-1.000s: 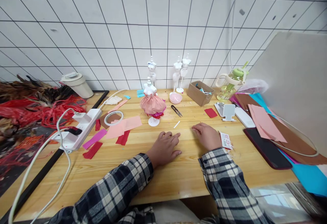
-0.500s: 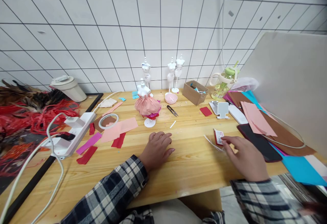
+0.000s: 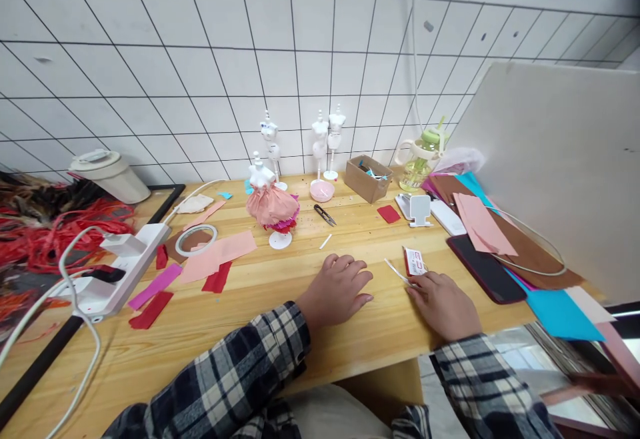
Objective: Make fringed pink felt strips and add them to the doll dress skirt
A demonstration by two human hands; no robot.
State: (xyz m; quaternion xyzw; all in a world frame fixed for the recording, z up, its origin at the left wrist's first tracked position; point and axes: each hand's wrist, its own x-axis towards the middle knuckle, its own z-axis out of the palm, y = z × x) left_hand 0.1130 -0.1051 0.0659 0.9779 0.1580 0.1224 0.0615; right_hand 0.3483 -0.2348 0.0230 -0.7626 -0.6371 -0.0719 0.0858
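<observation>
- Along the back of the desk (image 3: 350,359), three white mini dress forms (image 3: 320,139) stand upright before the tiled wall, one on the left and two close together.
- Nearer the person, a dress form in a pink skirt (image 3: 273,205) stands on its round white foot.
- A pink bowl (image 3: 323,197) sits in front of the paired forms, with thread snips (image 3: 325,215) and a thin white strip (image 3: 325,241) lying nearer.
- A cardboard box (image 3: 364,189) with small items inside, a red scrap (image 3: 389,215), a phone stand (image 3: 419,211) and a green-lidded bottle (image 3: 417,167) occupy the far right of centre.
- To the right of the right hand (image 3: 443,305) lies a dark smartphone (image 3: 485,269), beside overlapping coloured sheets (image 3: 480,225).
- On the left are a ring of tape (image 3: 179,245), pink, red and magenta pieces, and a white power strip (image 3: 125,272) with its cables.
- The left hand (image 3: 339,292) rests palm down on the desk, fingers loosely spread and gripping nothing visible.
- A small red-and-white packet (image 3: 415,261) lies on the desk just beyond the right fingertips, which meet its near edge and the end of a white cord (image 3: 397,270); whether they pinch either one cannot be told.
</observation>
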